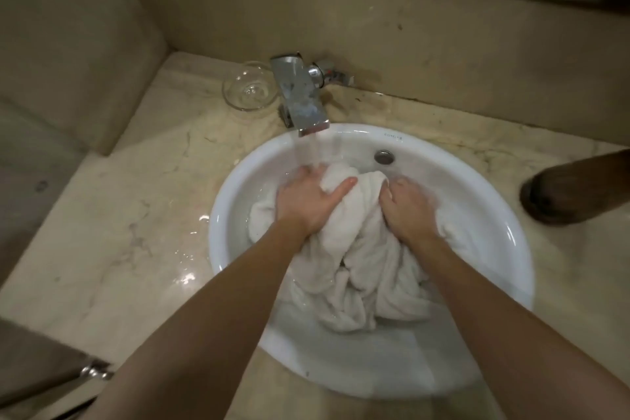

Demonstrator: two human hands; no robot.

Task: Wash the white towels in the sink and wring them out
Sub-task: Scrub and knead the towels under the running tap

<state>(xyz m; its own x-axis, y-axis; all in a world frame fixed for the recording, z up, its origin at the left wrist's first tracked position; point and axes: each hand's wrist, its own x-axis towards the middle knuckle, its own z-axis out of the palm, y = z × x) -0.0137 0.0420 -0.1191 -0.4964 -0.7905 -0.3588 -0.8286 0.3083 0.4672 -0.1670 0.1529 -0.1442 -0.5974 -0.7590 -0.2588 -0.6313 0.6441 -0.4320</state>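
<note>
A heap of wet white towels (354, 259) lies bunched in the round white sink (494, 215). My left hand (306, 198) presses on the heap's upper left, thumb spread across a fold, fingers dug into the cloth under the stream. My right hand (405, 204) grips the upper right of the heap, fingers curled into the fabric. Water runs from the chrome tap (300, 95) onto the towels beside my left hand. How many towels make up the heap cannot be told.
A clear glass bowl (247, 89) stands on the marble counter (119, 215) left of the tap. Water puddles shine on the counter beside the sink's left rim. A dark brown object (572, 191) lies on the counter at the right edge. Beige walls close in behind and left.
</note>
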